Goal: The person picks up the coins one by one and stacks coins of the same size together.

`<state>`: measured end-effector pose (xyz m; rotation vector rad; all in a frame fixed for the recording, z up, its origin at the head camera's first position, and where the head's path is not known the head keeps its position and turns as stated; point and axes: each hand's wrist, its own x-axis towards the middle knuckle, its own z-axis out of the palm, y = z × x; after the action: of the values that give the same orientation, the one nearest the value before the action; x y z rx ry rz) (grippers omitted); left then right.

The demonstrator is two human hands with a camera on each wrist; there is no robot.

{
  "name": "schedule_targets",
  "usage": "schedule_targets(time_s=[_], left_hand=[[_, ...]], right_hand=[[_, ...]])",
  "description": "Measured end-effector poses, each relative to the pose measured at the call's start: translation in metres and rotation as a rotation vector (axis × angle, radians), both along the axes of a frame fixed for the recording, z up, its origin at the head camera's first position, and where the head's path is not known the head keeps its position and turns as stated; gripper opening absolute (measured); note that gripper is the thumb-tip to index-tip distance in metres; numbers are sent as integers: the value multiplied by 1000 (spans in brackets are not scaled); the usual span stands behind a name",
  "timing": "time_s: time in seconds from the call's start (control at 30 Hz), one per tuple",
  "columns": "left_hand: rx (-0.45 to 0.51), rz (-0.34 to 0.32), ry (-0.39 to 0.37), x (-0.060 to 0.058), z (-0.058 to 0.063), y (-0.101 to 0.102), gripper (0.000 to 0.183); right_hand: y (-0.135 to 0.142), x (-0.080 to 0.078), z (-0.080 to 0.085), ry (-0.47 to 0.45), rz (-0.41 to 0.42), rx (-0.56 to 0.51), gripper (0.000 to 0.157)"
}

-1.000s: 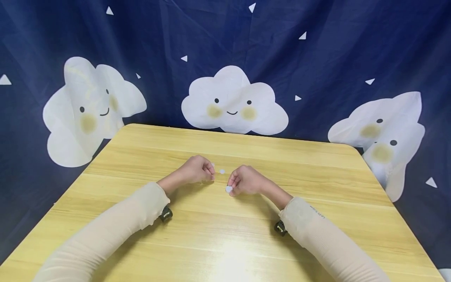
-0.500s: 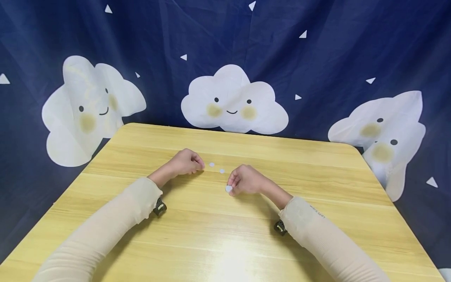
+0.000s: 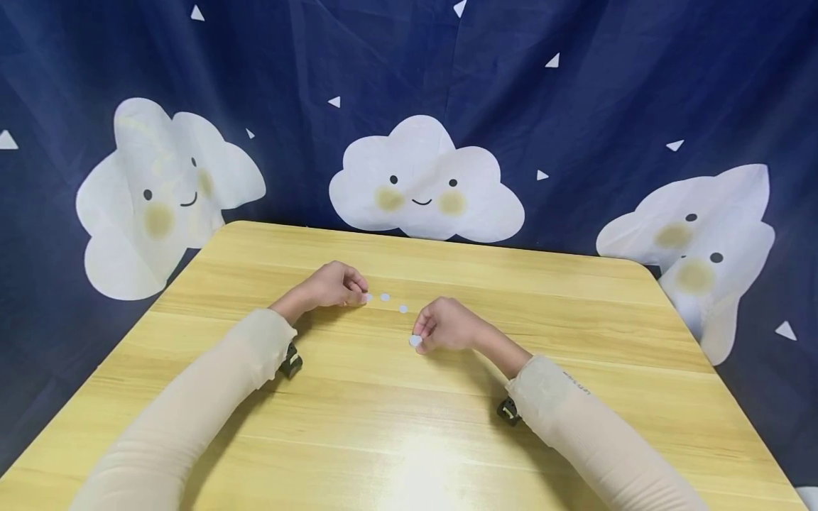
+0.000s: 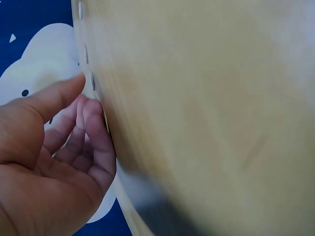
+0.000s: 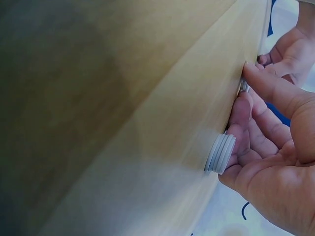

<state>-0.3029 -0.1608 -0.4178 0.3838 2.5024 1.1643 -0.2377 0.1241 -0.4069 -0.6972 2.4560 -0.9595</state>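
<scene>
My left hand [image 3: 334, 285] is bent low over the table, its fingertips beside a small white disc [image 3: 368, 298]. The left wrist view shows the thumb and fingers apart, with that disc [image 4: 92, 80] flat on the wood at the thumb tip. Two more flat discs trail to the right: a middle disc [image 3: 385, 297] and a right disc [image 3: 402, 309]. Nearer me, my right hand [image 3: 450, 325] grips a short stack of white discs [image 3: 415, 341] with curled fingers. Several layers of this stack [image 5: 220, 153] show in the right wrist view, standing on the table.
The light wood table [image 3: 358, 426] has a rounded far edge. Behind it hangs a dark blue curtain [image 3: 287, 57] printed with smiling clouds. A black wrist camera [image 3: 291, 360] sits at my left cuff and another black camera [image 3: 509, 411] at my right cuff.
My left hand has moved left and away from me, uncovering the middle disc. A third disc now shows at its fingertips. My right hand stays at the stack.
</scene>
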Motion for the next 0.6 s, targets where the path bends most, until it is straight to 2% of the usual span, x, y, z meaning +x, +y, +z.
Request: schedule_targets(time_s=[0.17, 0.37, 0.6], left_hand=[[-60, -62, 31, -3, 5, 3, 24], [-135, -137, 115, -2, 8, 10, 17], [-155, -181, 105, 1, 9, 12, 13]], right_hand=[[0, 0, 0, -6, -6, -8, 19], [0, 0, -1, -9, -13, -10, 19], [0, -1, -1, -10, -22, 0, 18]])
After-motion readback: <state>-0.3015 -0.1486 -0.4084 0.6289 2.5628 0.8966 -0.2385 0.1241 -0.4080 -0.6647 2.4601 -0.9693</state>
